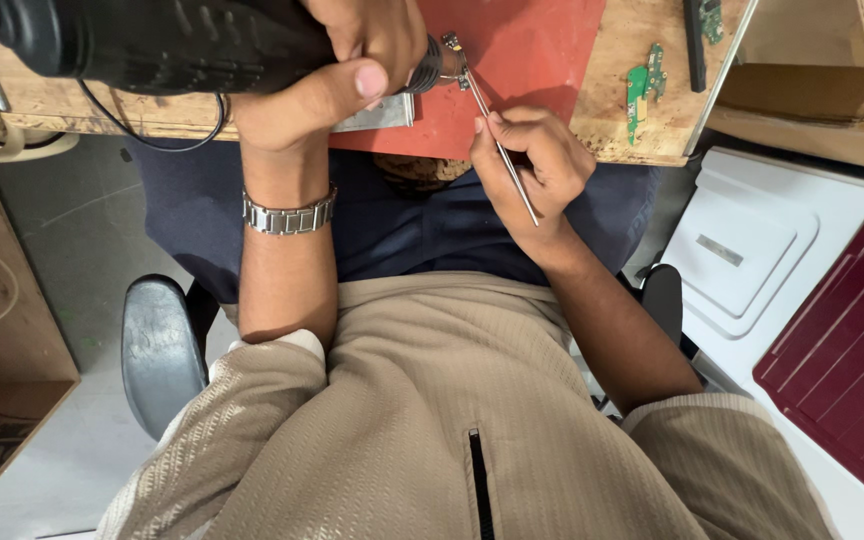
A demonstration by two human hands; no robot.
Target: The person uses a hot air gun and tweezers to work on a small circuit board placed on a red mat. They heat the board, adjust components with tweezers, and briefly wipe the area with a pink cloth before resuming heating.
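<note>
The left hand [352, 70] is clenched around the black barrel of a hot-air tool [182, 40], nozzle aimed at a small part [452, 45] over the red mat [522, 60] on the table [612, 120]. The right hand [532, 170] pinches thin metal tweezers [500, 145] like a pen, tips at that part, likely so it stays put under the nozzle. 1 green circuit board [642, 90] lies apart, right of the mat. A metal plate [377, 115] sits at the mat's near edge.

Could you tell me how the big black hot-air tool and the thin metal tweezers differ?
The black hot-air tool is thick, dark and gripped whole by the left hand; the thin metal tweezers are slim, shiny and pinched by the right hand. Both tips meet over the red mat.
</note>
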